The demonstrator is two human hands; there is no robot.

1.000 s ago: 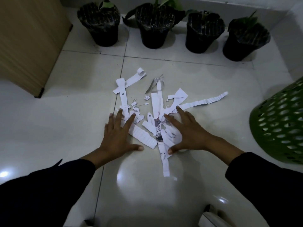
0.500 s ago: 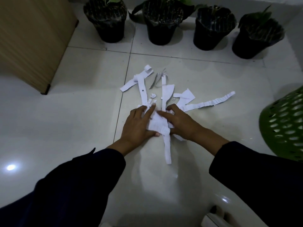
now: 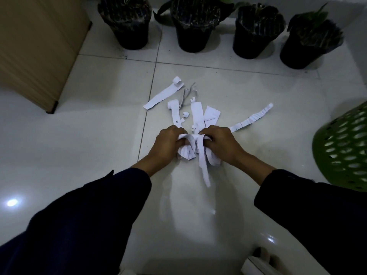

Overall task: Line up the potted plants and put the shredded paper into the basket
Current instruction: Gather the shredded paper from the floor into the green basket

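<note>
Glossy floor tiles [image 3: 99,135] — left hand [image 3: 166,144] and right hand [image 3: 222,145] pinch bunched shredded paper [image 3: 195,149]; dangling strips could slip before the basket [image 3: 343,147].

The green basket [image 3: 345,153] is cut off at the right edge; both hands' fingertips hide in the shredded paper [image 3: 195,149].

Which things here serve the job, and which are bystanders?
Job: white shredded paper strips; green perforated plastic basket; four black potted plants; left hand; right hand.
Bystanders: tan wooden cabinet; white object at bottom edge.
</note>
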